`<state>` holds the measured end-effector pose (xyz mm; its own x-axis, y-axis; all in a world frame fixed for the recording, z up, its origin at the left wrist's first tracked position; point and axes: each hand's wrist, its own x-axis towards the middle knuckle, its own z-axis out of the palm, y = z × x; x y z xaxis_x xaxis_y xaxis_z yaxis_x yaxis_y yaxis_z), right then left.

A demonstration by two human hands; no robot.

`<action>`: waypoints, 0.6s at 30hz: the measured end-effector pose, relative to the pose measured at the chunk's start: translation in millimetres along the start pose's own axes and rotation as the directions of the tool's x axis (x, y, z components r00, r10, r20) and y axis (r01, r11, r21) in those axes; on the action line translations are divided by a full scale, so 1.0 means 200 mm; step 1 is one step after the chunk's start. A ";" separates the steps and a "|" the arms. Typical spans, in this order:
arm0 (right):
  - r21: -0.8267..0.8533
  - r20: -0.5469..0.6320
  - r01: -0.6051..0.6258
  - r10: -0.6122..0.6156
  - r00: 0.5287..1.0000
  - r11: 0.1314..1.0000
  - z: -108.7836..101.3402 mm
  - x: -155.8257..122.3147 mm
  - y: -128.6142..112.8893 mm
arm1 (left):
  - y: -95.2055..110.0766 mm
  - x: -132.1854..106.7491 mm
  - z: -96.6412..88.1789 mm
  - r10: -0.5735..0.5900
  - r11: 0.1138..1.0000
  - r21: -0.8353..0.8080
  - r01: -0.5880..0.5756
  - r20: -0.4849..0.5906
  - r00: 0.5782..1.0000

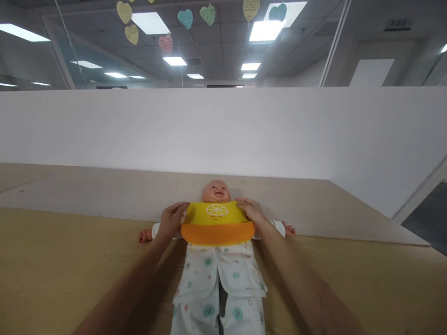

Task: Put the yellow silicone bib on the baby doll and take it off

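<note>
**A:** Head view, at centre: what is pictured?

**B:** A smooth yellow bib (pixel 194 215) with a curved orange pocket (pixel 218 234) along its lower edge lies flat across the chest of a bald, pink-skinned baby doll (pixel 216 190), face up on a tan table (pixel 63 270). A white citrus slice (pixel 217 210) is printed on the bib, a small smile beneath it.

**A:** Where are the fingers?

**B:** At its two upper corners. A person's left hand (pixel 172 217) curves over the left corner, fingers close together and bent, tips at the bib's edge. The right hand (pixel 254 210) mirrors it, fingers reaching inward along the top edge, near the doll's neck. The bib spans the space between them, its pocket lying lower than both sets of fingertips.

**A:** Gripped, or merely touched?

**B:** Cannot be told; the undersides of the fingers are hidden, so neither their opening nor any pinch is clear.

**A:** And the surroundings?

**B:** The doll's arms spread sideways in white sleeves, above white trousers (pixel 244 316) dotted with teal. A plain white wall (pixel 223 130) stands behind, with heart-shaped notes (pixel 185 18) on glass above.
</note>
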<state>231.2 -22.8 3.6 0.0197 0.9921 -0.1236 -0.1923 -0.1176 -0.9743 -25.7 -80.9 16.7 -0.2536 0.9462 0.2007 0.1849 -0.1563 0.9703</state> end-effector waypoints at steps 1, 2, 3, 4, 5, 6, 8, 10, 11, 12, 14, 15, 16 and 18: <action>-0.037 -0.009 0.020 -0.020 1.000 0.999 0.00 -0.01 0.00 | 0.00 -0.04 -0.01 0.078 0.994 0.071 -0.078 0.002 0.997; -0.085 -0.025 0.050 -0.052 0.998 0.995 0.00 -0.02 -0.01 | -0.01 -0.08 -0.03 0.155 0.978 0.140 -0.154 0.009 0.988; -0.144 -0.044 0.091 -0.099 0.994 0.985 -0.01 -0.04 -0.01 | -0.01 -0.13 -0.04 0.231 0.952 0.201 -0.229 0.016 0.973; -0.210 -0.062 0.145 -0.161 0.985 0.967 -0.02 -0.06 -0.02 | -0.02 -0.18 -0.05 0.302 0.919 0.258 -0.297 0.021 0.953; -0.279 -0.078 0.210 -0.241 0.968 0.937 -0.03 -0.09 -0.02 | -0.02 -0.23 -0.06 0.366 0.882 0.310 -0.354 0.019 0.930; -0.347 -0.088 0.286 -0.335 0.938 0.893 -0.05 -0.13 -0.03 | -0.03 -0.28 -0.06 0.420 0.845 0.356 -0.399 0.018 0.907; -0.480 -0.065 0.447 -0.538 0.840 0.755 -0.10 -0.23 -0.04 | -0.06 -0.36 -0.08 0.506 0.781 0.419 -0.464 0.012 0.863; -0.595 0.030 0.573 -0.697 0.717 0.564 -0.14 -0.36 -0.04 | -0.08 -0.42 -0.09 0.556 0.725 0.460 -0.513 0.050 0.830; -0.639 0.101 0.614 -0.740 0.665 0.464 -0.16 -0.42 -0.03 | -0.09 -0.44 -0.10 0.573 0.693 0.482 -0.536 0.083 0.816; -0.670 0.179 0.642 -0.759 0.626 0.372 -0.18 -0.49 -0.02 | -0.10 -0.45 -0.10 0.582 0.661 0.507 -0.554 0.121 0.804; -0.701 0.317 0.678 -0.753 0.576 0.224 -0.20 -0.60 0.01 | -0.11 -0.47 -0.11 0.581 0.600 0.567 -0.564 0.175 0.795; -0.706 0.368 0.687 -0.741 0.561 0.169 -0.20 -0.64 0.03 | -0.12 -0.47 -0.11 0.575 0.579 0.596 -0.556 0.184 0.797; -0.711 0.400 0.691 -0.734 0.549 0.130 -0.20 -0.66 0.06 | -0.12 -0.47 -0.11 0.567 0.568 0.619 -0.542 0.183 0.803; -0.726 0.411 0.681 -0.736 0.538 0.093 -0.20 -0.69 0.10 | -0.13 -0.47 -0.10 0.543 0.566 0.642 -0.517 0.182 0.820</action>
<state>264.1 -162.9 -6.3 -0.2516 0.6383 0.7275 0.7080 0.6339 -0.3113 -26.8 -170.9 -24.5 0.0653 0.7427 0.6664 0.8455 -0.3958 0.3583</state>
